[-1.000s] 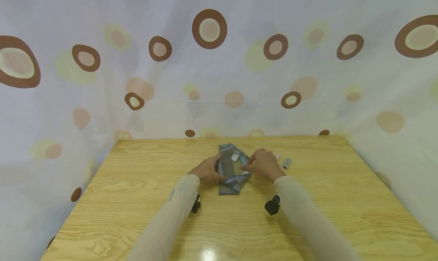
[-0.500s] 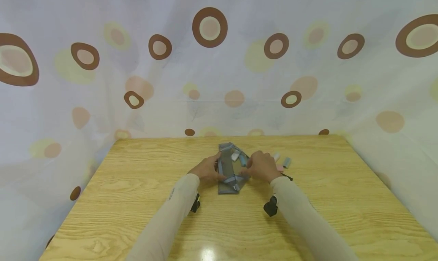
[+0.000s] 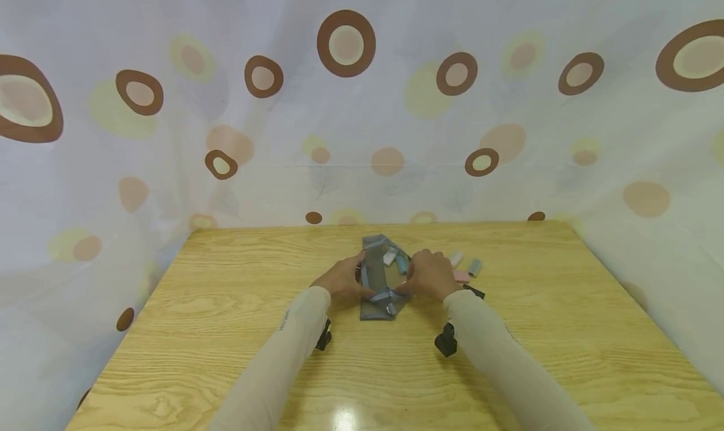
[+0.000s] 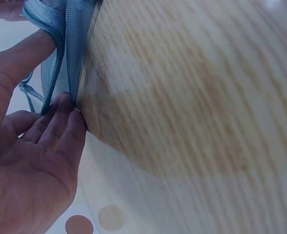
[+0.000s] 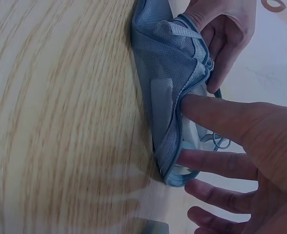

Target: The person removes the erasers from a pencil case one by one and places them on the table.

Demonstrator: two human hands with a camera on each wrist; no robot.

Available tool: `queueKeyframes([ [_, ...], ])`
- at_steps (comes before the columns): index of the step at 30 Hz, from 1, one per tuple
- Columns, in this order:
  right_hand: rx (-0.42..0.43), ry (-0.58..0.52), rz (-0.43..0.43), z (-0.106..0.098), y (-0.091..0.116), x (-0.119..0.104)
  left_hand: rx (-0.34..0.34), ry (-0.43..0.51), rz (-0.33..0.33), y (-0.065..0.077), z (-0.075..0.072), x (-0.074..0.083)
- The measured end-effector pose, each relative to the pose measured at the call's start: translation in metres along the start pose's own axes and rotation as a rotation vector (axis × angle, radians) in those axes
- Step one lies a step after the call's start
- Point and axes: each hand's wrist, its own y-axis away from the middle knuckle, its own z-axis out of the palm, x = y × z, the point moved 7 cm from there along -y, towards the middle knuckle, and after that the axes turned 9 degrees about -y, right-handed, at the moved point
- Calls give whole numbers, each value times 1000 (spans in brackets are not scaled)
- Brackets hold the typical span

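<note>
A grey-blue mesh zip pouch lies on the table with its zipped mouth open. My left hand grips its left side; in the left wrist view the thumb hooks over the zipper edge and the fingertips touch the mesh lower down. Inside the pouch show a small white block and a blue one. My right hand is at the right rim. In the right wrist view its thumb and forefinger reach into the mouth, fingers spread. A pale block shows through the mesh there.
Right of the pouch, on the wooden table, lie a pink block, a whitish block and a grey-blue block. A patterned cloth hangs behind the table and along both sides.
My right hand has shifted slightly left, its thumb and fingers now apart, where they were pinched together over the mouth. The pink and whitish blocks show more. The left hand has stayed put.
</note>
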Motion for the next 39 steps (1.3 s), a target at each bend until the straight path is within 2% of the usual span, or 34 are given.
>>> queueKeyframes([
  [6, -4, -2, -5, 0, -2, -2, -3, 5, -10, -3, 0, -3],
  [13, -21, -1, 12, 2, -4, -2, 3, -3, 7, -5, 0, -1],
  [17, -20, 3, 1, 3, -5, -2, 7, 4, -1, -4, 0, -1],
  [25, -10, -1, -16, 1, -3, -4, 7, -46, -37, -2, 1, -2],
  [39, -9, -13, -28, 0, -4, -6, 5, -39, -35, -1, 1, -2],
])
